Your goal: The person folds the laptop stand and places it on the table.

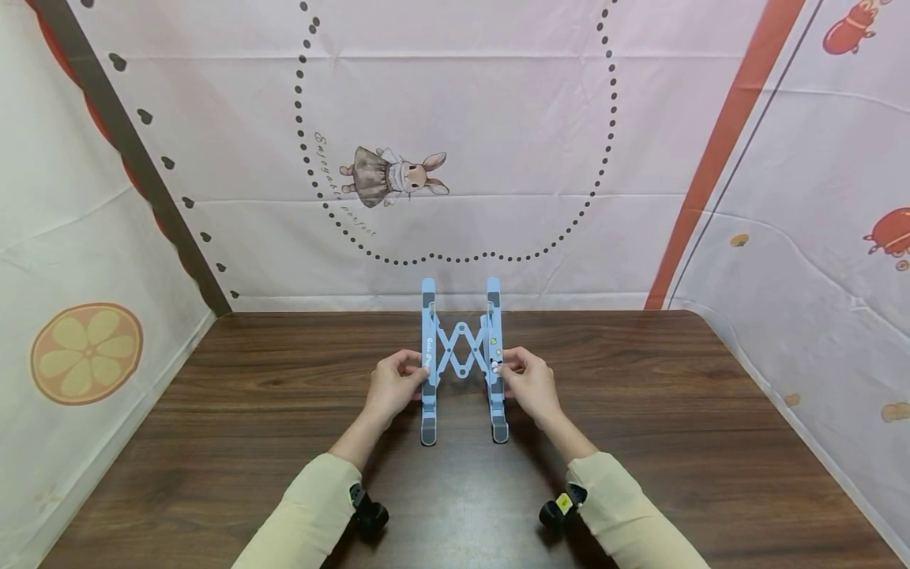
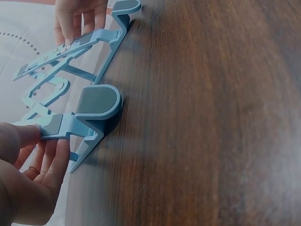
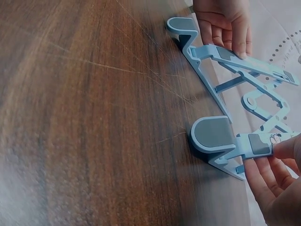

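A light blue folding laptop stand [image 1: 430, 340] stands on the wooden table, its two long arms spread apart and joined by a crisscross linkage [image 1: 462, 350]. My left hand [image 1: 391, 386] pinches the left arm near its middle, thumb on top and fingers beneath. On the other side, my right hand [image 1: 533, 386] grips the right arm in the same way, thumb over a small cartoon print. Grey pads line the arms, and the hooked front ends, such as this padded lip [image 2: 98, 100] in the left wrist view, point toward me. The right wrist view shows the right-hand lip [image 3: 212, 133] close up.
The brown wood-grain table [image 1: 270, 379] reaches back to a printed cloth [image 1: 512, 158] with a rabbit drawing. More printed cloth [image 1: 92, 213] borders the left side and the right. A black wrist camera [image 1: 371, 515] sits at the left sleeve, another [image 1: 553, 514] at the right.
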The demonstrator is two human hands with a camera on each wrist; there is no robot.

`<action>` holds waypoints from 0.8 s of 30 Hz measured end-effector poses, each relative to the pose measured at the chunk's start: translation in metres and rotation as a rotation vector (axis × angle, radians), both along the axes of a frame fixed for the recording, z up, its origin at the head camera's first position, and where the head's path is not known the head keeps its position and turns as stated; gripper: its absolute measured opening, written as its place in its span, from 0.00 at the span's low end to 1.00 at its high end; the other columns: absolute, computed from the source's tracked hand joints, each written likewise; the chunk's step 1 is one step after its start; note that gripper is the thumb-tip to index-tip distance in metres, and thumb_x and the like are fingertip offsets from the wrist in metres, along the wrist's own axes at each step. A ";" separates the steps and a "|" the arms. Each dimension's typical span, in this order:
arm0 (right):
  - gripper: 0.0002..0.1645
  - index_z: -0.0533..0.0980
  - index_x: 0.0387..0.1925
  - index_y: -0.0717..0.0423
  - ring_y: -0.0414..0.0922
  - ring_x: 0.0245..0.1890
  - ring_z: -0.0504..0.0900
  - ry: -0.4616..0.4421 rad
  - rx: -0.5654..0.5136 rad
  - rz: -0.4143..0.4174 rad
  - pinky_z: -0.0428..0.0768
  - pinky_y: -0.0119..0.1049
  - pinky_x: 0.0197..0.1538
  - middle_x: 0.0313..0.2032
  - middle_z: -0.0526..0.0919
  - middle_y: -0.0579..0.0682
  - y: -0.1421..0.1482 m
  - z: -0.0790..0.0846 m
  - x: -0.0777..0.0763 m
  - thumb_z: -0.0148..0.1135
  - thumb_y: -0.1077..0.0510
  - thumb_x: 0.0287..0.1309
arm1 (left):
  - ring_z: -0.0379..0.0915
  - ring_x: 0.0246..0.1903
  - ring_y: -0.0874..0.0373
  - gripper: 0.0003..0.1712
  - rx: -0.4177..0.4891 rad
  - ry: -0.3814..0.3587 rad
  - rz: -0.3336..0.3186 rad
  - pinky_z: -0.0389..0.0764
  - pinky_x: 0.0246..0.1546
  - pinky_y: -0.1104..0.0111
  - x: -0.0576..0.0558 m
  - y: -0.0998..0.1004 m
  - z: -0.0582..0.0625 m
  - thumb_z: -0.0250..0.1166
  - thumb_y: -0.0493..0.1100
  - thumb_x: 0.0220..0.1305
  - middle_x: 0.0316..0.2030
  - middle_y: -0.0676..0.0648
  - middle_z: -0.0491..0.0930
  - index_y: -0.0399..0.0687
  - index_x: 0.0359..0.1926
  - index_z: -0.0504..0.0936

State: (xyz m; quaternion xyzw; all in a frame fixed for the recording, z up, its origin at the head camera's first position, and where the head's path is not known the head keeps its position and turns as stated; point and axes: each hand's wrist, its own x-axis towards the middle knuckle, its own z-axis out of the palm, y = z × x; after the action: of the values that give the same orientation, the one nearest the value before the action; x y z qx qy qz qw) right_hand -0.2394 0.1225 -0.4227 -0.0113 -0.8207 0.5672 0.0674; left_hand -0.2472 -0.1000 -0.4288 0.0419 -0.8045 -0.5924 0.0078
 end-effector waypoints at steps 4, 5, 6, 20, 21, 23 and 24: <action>0.12 0.78 0.42 0.58 0.45 0.29 0.81 -0.002 0.002 -0.001 0.83 0.40 0.29 0.32 0.81 0.54 -0.001 -0.001 0.000 0.59 0.65 0.54 | 0.80 0.32 0.47 0.09 0.008 0.004 0.000 0.82 0.25 0.67 0.000 0.001 0.000 0.63 0.36 0.57 0.30 0.44 0.80 0.44 0.40 0.80; 0.12 0.78 0.42 0.58 0.45 0.29 0.81 -0.002 0.001 -0.001 0.83 0.40 0.29 0.32 0.81 0.54 -0.001 -0.001 0.000 0.58 0.65 0.55 | 0.80 0.32 0.47 0.09 0.009 0.006 0.000 0.82 0.25 0.67 0.000 0.001 -0.001 0.63 0.35 0.56 0.30 0.44 0.80 0.44 0.40 0.80; 0.12 0.78 0.42 0.58 0.45 0.29 0.81 -0.002 0.001 0.000 0.83 0.40 0.29 0.32 0.81 0.54 -0.002 -0.001 0.000 0.58 0.65 0.55 | 0.80 0.32 0.47 0.09 0.008 0.007 0.000 0.82 0.25 0.67 0.000 0.001 -0.001 0.63 0.35 0.56 0.30 0.44 0.80 0.44 0.40 0.79; 0.11 0.78 0.41 0.57 0.47 0.29 0.81 0.007 -0.004 0.002 0.83 0.42 0.30 0.32 0.81 0.55 -0.006 -0.001 0.001 0.58 0.65 0.55 | 0.78 0.25 0.58 0.09 0.002 0.026 0.000 0.82 0.24 0.67 -0.001 0.006 -0.001 0.64 0.35 0.56 0.30 0.44 0.81 0.44 0.40 0.80; 0.11 0.78 0.41 0.58 0.46 0.29 0.81 0.009 -0.002 0.004 0.83 0.42 0.29 0.32 0.81 0.55 -0.006 -0.002 0.001 0.58 0.65 0.55 | 0.78 0.24 0.59 0.09 -0.001 0.025 0.000 0.82 0.24 0.67 -0.001 0.006 -0.002 0.64 0.36 0.56 0.30 0.44 0.81 0.44 0.40 0.80; 0.11 0.78 0.41 0.57 0.46 0.29 0.81 0.009 0.000 0.004 0.83 0.41 0.29 0.32 0.81 0.54 -0.007 -0.002 0.001 0.58 0.65 0.55 | 0.78 0.24 0.59 0.09 -0.001 0.022 0.000 0.82 0.24 0.67 -0.002 0.006 -0.002 0.64 0.36 0.56 0.30 0.45 0.81 0.44 0.40 0.80; 0.11 0.78 0.41 0.57 0.46 0.29 0.81 0.007 0.000 0.005 0.83 0.40 0.29 0.32 0.81 0.54 -0.007 -0.002 0.001 0.58 0.65 0.55 | 0.78 0.24 0.59 0.09 0.000 0.020 0.002 0.82 0.24 0.67 -0.002 0.007 -0.002 0.64 0.36 0.56 0.29 0.45 0.81 0.45 0.40 0.80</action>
State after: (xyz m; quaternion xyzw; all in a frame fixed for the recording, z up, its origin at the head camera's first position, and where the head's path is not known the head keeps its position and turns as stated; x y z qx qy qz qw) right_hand -0.2387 0.1151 -0.4248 -0.0073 -0.8206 0.5673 0.0691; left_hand -0.2490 -0.0934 -0.4308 0.0367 -0.8043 -0.5929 0.0161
